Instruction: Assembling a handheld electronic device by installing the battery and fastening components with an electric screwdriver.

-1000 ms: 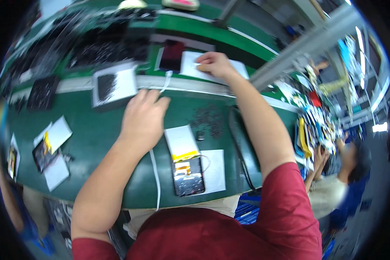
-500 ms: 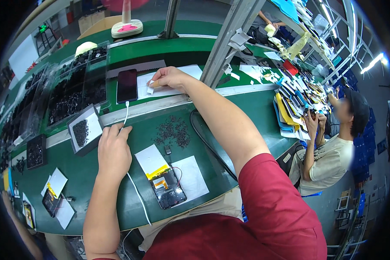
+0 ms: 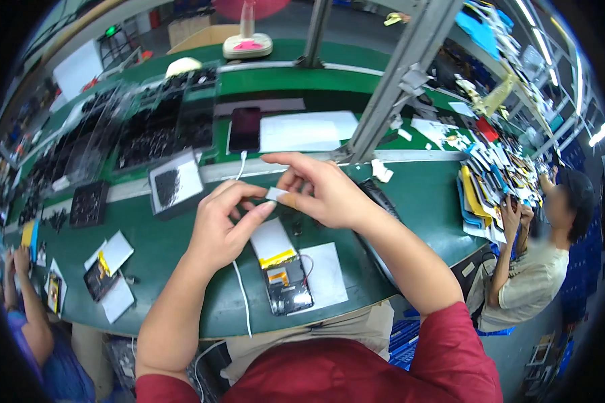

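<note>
Over the bench, my left hand (image 3: pixel 223 218) and my right hand (image 3: pixel 321 191) meet at a small white piece (image 3: pixel 275 194), perhaps paper or a sticker. The right thumb pinches it, with the right index finger stretched out above. Thumb and fingertip of my left hand close on its other edge. Below them lies an opened phone (image 3: pixel 289 293) with exposed boards, a red wire and yellow tape. A whitish flat battery-like slab (image 3: pixel 273 240) adjoins its top, and a white sheet (image 3: pixel 326 274) lies partly beneath. My hands hide most of the loose black bits.
Behind the hands, a dark-screened phone (image 3: pixel 245 129) lies beside white sheets (image 3: pixel 309 132); a white cable (image 3: pixel 242 295) crosses the bench. Boxes of black parts (image 3: pixel 175 183) stand left. A metal post (image 3: pixel 403 80) rises at right. Co-workers sit on both sides.
My right hand has come back from the white sheets with the small white piece. My left hand has lifted off the bench beside the cable and met it. The view has shifted.
</note>
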`<state>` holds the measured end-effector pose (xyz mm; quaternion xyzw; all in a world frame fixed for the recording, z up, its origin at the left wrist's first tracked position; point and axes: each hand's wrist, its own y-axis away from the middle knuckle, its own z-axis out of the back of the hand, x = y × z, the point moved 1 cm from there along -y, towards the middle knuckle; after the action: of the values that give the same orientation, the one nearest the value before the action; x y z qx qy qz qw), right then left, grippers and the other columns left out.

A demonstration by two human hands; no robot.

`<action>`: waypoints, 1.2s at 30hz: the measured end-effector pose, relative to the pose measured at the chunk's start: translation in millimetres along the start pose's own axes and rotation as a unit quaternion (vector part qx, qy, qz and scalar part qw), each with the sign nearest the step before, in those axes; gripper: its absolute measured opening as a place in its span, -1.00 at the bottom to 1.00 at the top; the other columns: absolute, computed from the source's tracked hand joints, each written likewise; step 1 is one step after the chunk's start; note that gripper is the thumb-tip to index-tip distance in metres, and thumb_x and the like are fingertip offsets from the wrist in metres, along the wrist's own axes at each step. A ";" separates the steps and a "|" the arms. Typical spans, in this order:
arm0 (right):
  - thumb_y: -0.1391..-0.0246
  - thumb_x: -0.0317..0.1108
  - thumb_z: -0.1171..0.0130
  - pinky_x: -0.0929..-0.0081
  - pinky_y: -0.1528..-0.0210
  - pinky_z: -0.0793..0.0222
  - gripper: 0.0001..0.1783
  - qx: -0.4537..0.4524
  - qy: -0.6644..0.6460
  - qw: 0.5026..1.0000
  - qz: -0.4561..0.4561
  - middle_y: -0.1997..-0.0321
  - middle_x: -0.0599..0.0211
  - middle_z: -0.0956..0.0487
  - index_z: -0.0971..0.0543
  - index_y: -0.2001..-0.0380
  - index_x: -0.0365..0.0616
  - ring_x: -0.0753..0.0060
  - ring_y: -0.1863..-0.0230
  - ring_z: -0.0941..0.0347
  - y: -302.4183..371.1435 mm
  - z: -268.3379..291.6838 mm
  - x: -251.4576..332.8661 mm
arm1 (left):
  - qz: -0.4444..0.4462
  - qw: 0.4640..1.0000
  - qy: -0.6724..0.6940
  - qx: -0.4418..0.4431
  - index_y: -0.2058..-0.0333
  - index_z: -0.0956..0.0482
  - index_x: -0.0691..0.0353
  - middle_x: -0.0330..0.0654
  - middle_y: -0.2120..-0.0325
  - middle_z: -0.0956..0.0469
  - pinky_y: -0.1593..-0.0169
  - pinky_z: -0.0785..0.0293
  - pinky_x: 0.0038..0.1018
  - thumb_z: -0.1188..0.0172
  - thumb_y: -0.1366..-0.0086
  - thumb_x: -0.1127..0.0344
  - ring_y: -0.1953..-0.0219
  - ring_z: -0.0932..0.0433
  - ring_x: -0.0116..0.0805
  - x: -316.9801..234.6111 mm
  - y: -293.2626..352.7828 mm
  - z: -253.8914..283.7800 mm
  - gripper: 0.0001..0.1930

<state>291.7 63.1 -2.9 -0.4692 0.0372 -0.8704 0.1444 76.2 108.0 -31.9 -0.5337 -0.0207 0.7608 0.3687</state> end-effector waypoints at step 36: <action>-0.25 -0.45 -0.31 0.72 0.19 -0.25 -0.91 -0.208 -0.171 0.952 -0.146 0.16 0.42 -0.60 -0.63 0.23 -0.21 0.70 0.23 -0.42 120.2 -26.4 8.0 | -0.191 0.978 -0.081 0.007 0.17 -0.77 0.22 -0.22 0.39 -0.70 0.42 -0.33 -0.56 -0.36 -0.29 0.32 0.42 -0.57 -0.51 3.9 4.5 -5.5 -0.82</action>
<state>291.7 -56.0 -35.2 -0.6311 0.1227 -0.7617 -0.0809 77.6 105.0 -39.3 -0.4542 -0.1468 0.7171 0.5078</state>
